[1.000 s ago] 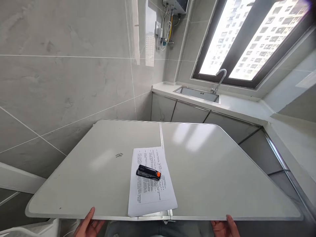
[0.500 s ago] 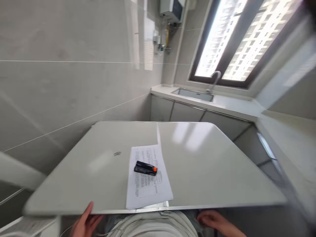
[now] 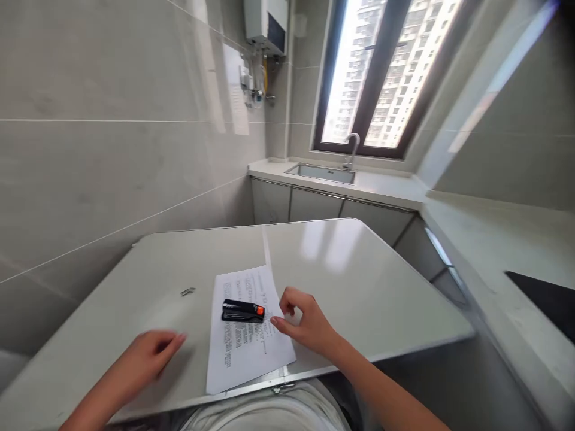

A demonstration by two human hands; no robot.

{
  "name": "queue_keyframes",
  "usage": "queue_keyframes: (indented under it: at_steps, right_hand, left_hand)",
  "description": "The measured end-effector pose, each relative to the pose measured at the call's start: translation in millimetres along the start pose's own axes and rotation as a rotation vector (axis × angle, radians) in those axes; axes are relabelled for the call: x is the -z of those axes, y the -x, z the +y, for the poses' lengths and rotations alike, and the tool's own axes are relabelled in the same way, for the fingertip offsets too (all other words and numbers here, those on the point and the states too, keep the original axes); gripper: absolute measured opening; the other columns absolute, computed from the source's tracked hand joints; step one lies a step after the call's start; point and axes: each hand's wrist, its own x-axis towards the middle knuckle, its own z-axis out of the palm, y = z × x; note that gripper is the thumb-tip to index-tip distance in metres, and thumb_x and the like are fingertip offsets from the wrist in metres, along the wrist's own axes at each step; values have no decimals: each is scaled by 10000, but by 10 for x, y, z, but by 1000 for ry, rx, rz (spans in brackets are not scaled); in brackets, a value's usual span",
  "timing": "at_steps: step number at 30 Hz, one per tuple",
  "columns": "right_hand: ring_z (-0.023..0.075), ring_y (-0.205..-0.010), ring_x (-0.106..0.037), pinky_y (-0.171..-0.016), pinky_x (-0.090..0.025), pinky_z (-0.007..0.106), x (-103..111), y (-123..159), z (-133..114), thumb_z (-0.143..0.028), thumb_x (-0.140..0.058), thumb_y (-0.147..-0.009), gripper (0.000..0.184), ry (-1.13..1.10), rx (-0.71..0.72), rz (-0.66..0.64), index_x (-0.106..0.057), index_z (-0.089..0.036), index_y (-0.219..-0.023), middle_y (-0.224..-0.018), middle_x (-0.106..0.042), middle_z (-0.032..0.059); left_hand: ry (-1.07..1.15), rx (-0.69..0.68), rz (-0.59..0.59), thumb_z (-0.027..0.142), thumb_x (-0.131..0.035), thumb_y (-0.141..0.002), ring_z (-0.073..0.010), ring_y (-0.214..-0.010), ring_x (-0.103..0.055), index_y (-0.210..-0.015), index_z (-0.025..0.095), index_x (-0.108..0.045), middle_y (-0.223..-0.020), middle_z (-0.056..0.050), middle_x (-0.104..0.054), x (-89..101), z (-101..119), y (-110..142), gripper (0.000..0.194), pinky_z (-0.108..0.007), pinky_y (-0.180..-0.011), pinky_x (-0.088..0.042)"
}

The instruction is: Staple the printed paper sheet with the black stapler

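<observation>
Stapler (image 3: 243, 312) x1, atop pgs (image 3: 242, 353), R hand (image 3: 311, 323) fingers parted, L hand (image 3: 141, 360) fingers unclear

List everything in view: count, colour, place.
table: 1, pale, foreground
paper: count unclear, white, printed, on table
stapler: 1, black, orange, on paper
staple strips: count unclear, silvery, left of paper
counter: 1, white, far and right
sink: 1, grey, in counter
faucet: 1, silvery, by sink
cabinet fronts: several, grey, under counter
window: 1, dark frame, above sink
wall unit: 1, white and dark, far corner
tiles: many, grey, mainly left
panel: 1, black, right counter
pale shape: 1, identity unclear, near table edge
left hand: 1, bare, left of paper
right hand: 1, bare, right of stapler
</observation>
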Motion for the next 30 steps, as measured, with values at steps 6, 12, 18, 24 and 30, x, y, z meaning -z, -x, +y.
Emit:
queue_keyframes:
  at_steps: [6, 12, 18, 24, 30]
  right_hand:
    - [268, -1120, -558, -869, -505, 373, -617, -627, 262, -576, -864, -721, 752, 270, 38, -263, -504, -291, -1317, -1264, -548, 71]
    - [231, -899, -609, -740, -454, 320, -836, -765, 508, -292, -746, -819, 239, 487, 89, -449, -628, -230, -1018, -989, -630, 44]
    - [237, -953, -620, -821, -486, 338, -786, -914, 779, -216, -656, -857, 219, 409, 177, -324, -635, -213, -1076, -1042, -659, 62]
    - [273, -1129, -645, -987, -499, 426, -750, -921, 918, -260, -651, -911, 530, 259, 200, -249, -555, -294, -1432, -1249, -694, 66]
    - [285, -1079, -691, -989, -529, 462, -532, -1037, 1117, -335, -684, -890, 408, 33, 104, 32, -661, -247, -1287, -1205, -737, 70]
  left_hand:
    - [-133, -68, 436, 391, -510, -913, -182, -576, -542, -590, 220, -524, -587, -34, -615, 56, 561, -1061, 366, -283, -584, -303]
    - [-127, -28, 574, 289, -483, -938, -196, -625, -557, -686, 228, -585, -669, -48, -640, -44, 381, -1558, 279, -296, -592, -304]
    - [-140, -217, 502, 264, -479, -970, -236, -793, -632, -852, 225, -696, -808, -70, -716, -267, 213, -1610, 251, -330, -712, -430]
    - [-196, -487, 348, 240, -616, -926, -262, -1210, -600, -1135, 237, -744, -1301, -71, -711, -643, 373, -1685, 245, -403, -1054, -449]
    - [-273, -565, 301, 271, -560, -986, -287, -1343, -530, -1295, 257, -702, -1455, -79, -629, -889, 424, -1668, 340, -479, -1127, -402]
